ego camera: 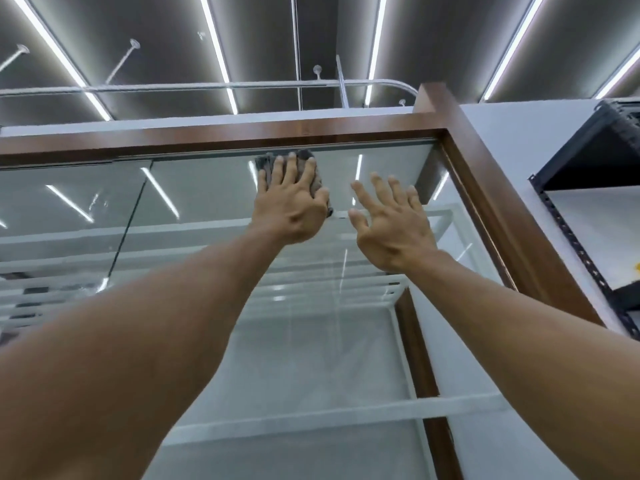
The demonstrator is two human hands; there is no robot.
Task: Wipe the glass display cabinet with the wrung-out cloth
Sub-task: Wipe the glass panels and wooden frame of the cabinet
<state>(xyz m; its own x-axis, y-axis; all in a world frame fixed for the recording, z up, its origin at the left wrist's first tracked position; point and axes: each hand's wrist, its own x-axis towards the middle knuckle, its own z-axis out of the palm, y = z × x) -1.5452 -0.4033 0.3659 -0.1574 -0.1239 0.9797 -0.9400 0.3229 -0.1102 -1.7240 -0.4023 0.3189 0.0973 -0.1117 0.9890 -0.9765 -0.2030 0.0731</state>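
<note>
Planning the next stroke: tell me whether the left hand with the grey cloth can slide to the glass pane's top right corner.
Probably not. The left hand presses the crumpled grey cloth at the top edge of the clear glass pane, but the right hand, spread open beside it, lies in its path.

One head-worn wide-angle camera looks steeply upward from close beneath the glass cabinet [221,138], with ceiling lights [218,53] above the fingers [276,173] and forearms [166,323] below them.

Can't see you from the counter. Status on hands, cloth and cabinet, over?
Left hand flat, pressing cloth on cabinet glass just under top frame. Right hand open beside it, holding nothing. Nothing in the way.
</note>
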